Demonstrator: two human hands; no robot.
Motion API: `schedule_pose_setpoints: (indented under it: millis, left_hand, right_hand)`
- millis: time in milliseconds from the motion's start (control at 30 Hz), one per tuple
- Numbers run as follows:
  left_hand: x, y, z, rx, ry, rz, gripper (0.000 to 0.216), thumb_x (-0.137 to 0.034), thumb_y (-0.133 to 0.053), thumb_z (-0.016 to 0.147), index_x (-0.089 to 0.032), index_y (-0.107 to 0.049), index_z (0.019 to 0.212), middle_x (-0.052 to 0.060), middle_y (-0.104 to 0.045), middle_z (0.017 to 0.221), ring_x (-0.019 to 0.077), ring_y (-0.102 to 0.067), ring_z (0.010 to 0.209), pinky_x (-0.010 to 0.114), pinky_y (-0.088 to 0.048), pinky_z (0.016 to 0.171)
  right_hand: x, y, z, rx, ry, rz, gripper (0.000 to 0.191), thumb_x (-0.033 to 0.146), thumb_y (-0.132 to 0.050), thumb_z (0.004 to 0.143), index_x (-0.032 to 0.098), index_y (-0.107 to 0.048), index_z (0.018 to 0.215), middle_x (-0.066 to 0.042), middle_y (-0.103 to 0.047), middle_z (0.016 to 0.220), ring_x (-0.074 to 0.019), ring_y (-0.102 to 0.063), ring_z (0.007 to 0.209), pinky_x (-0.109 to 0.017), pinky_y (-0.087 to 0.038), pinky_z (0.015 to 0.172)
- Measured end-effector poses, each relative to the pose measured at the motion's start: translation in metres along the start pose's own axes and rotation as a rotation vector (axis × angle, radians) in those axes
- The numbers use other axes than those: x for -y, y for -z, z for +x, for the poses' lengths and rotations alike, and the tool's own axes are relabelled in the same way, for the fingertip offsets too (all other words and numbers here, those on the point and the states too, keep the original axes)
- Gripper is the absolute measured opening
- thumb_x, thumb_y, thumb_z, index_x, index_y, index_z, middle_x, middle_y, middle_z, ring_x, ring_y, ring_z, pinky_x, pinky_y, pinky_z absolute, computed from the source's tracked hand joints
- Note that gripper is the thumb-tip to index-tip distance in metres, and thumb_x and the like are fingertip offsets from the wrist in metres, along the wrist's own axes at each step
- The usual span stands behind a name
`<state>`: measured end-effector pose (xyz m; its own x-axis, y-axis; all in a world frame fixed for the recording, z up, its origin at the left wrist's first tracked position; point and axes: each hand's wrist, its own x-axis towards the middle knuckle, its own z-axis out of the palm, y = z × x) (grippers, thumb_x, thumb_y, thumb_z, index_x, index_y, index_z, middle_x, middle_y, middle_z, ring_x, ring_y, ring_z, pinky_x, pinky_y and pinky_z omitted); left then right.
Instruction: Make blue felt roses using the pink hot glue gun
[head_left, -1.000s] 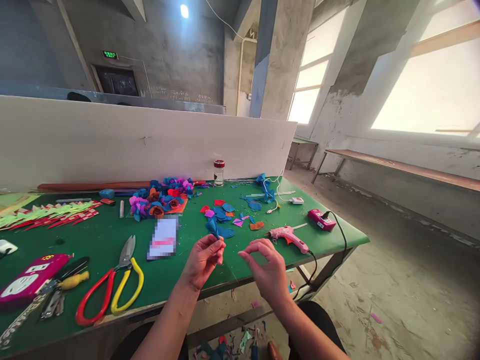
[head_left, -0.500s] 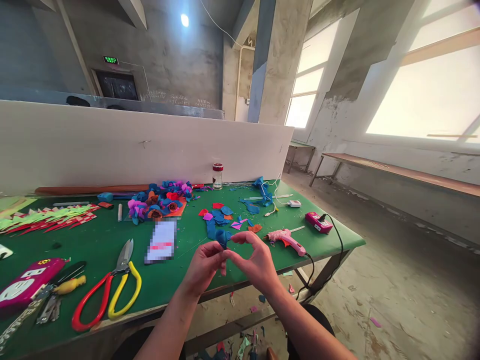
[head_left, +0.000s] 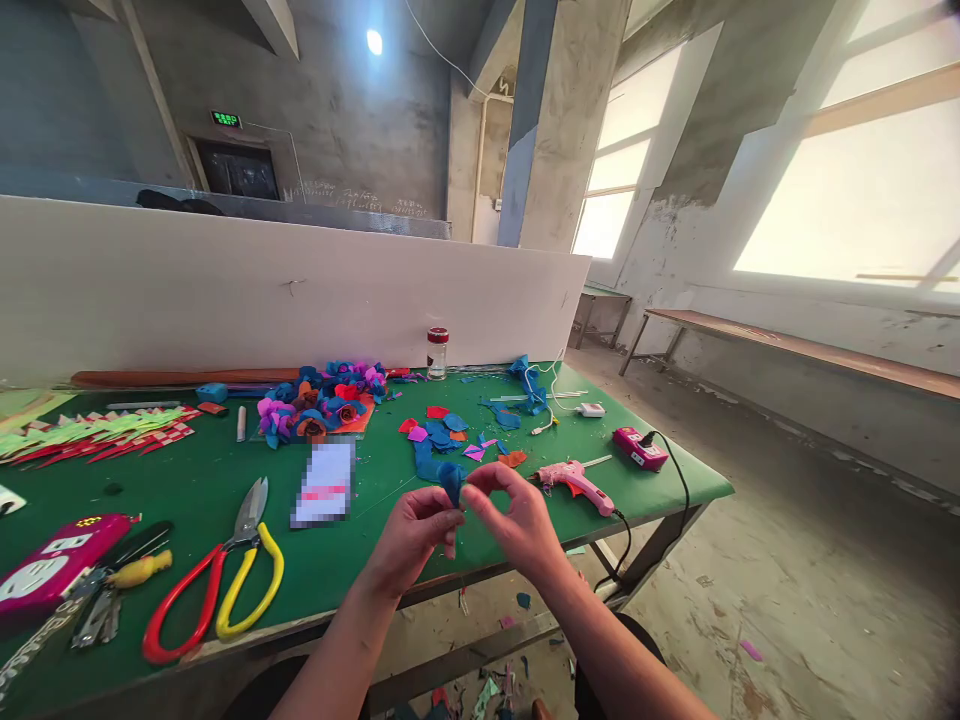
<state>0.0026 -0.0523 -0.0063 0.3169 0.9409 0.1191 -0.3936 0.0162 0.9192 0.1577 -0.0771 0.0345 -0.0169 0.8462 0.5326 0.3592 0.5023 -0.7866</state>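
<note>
Above the front edge of the green table (head_left: 390, 560), a small blue paper flower (head_left: 451, 481) is held between both hands. My left hand (head_left: 416, 528) is closed, thumb and fingers pinching the flower's lower end. My right hand (head_left: 514, 510) pinches its right side between thumb and forefinger. Just behind the hands lie loose blue petals (head_left: 437, 435), with red, pink and orange pieces among them. A pink glue gun (head_left: 574, 482) rests on the table right of my right hand, its cord hanging over the edge.
Finished paper flowers (head_left: 319, 400) are heaped at the back left. Scissors (head_left: 240, 570) with red and yellow handles lie at front left, near a magenta power strip (head_left: 64, 565). A lidded jar (head_left: 437, 353) stands by the white partition (head_left: 300, 290). Another magenta socket (head_left: 639, 448) sits at right.
My right thumb and forefinger have closed together on the flower's side, where they were spread wide around it. The flower stands slightly further right and more upright.
</note>
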Motion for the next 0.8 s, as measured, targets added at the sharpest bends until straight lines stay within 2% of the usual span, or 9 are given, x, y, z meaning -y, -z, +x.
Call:
schedule_pose_setpoints:
  millis: [67,133,233,333,500,700,800]
  left_hand:
    - [0.000,-0.001,0.000,-0.002,-0.013,0.008,0.026,-0.034,-0.081,0.064,-0.015,-0.063,0.061,-0.003,-0.053,0.051,0.0091,-0.047,0.042,0.022,-0.042,0.040]
    - [-0.001,-0.001,-0.001,-0.028,-0.053,0.057,0.023,-0.034,-0.080,0.066,-0.015,-0.067,0.063,-0.002,-0.054,0.052,0.0097,-0.048,0.044,0.023,-0.043,0.043]
    - [-0.006,-0.001,-0.003,-0.103,-0.182,0.185,0.017,-0.032,-0.079,0.067,-0.016,-0.072,0.067,0.001,-0.059,0.060,0.0122,-0.052,0.053,0.025,-0.047,0.054]
    - [-0.011,-0.002,-0.007,-0.148,-0.282,0.259,0.012,-0.030,-0.077,0.069,-0.019,-0.074,0.066,0.002,-0.060,0.062,0.0143,-0.053,0.059,0.026,-0.046,0.057]
    - [-0.014,-0.010,-0.010,-0.145,-0.366,0.262,0.011,-0.029,-0.079,0.067,-0.021,-0.074,0.062,0.003,-0.062,0.068,0.0155,-0.054,0.061,0.026,-0.045,0.056]
    - [-0.011,-0.024,-0.012,-0.174,-0.349,0.227,0.014,-0.033,-0.082,0.062,-0.021,-0.075,0.060,0.004,-0.064,0.066,0.0158,-0.054,0.058,0.027,-0.045,0.055]
    - [-0.008,-0.025,-0.012,-0.147,-0.336,0.230,0.015,-0.033,-0.080,0.064,-0.021,-0.073,0.060,0.004,-0.064,0.068,0.0147,-0.054,0.056,0.027,-0.046,0.054]
  right_hand:
    - [0.002,-0.001,-0.002,0.021,-0.023,0.013,0.022,0.039,-0.066,0.080,0.018,-0.063,0.084,-0.002,-0.065,0.078,-0.0175,-0.060,0.075,-0.028,-0.048,0.071]
    - [0.001,-0.001,-0.004,0.004,0.005,0.044,0.024,0.041,-0.065,0.081,0.018,-0.065,0.089,-0.003,-0.066,0.082,-0.0178,-0.060,0.078,-0.029,-0.049,0.073]
    - [-0.004,0.002,-0.007,0.067,0.084,0.058,0.031,0.040,-0.071,0.078,0.021,-0.067,0.101,-0.003,-0.065,0.086,-0.0181,-0.060,0.081,-0.030,-0.049,0.076]
    - [-0.009,0.002,-0.011,0.111,0.117,0.032,0.032,0.036,-0.076,0.074,0.023,-0.070,0.102,-0.002,-0.064,0.084,-0.0175,-0.060,0.078,-0.030,-0.049,0.074]
    - [-0.009,-0.006,-0.018,-0.007,0.137,0.030,0.024,0.025,-0.076,0.074,0.025,-0.072,0.098,-0.002,-0.064,0.083,-0.0171,-0.061,0.076,-0.029,-0.050,0.071]
    - [-0.009,-0.011,-0.024,-0.152,0.164,-0.023,0.016,0.017,-0.069,0.075,0.026,-0.074,0.086,-0.002,-0.064,0.081,-0.0182,-0.062,0.076,-0.029,-0.050,0.067]
    - [-0.010,-0.011,-0.025,-0.181,0.167,-0.031,0.014,0.016,-0.067,0.076,0.026,-0.074,0.082,-0.002,-0.064,0.078,-0.0179,-0.061,0.074,-0.029,-0.050,0.066]
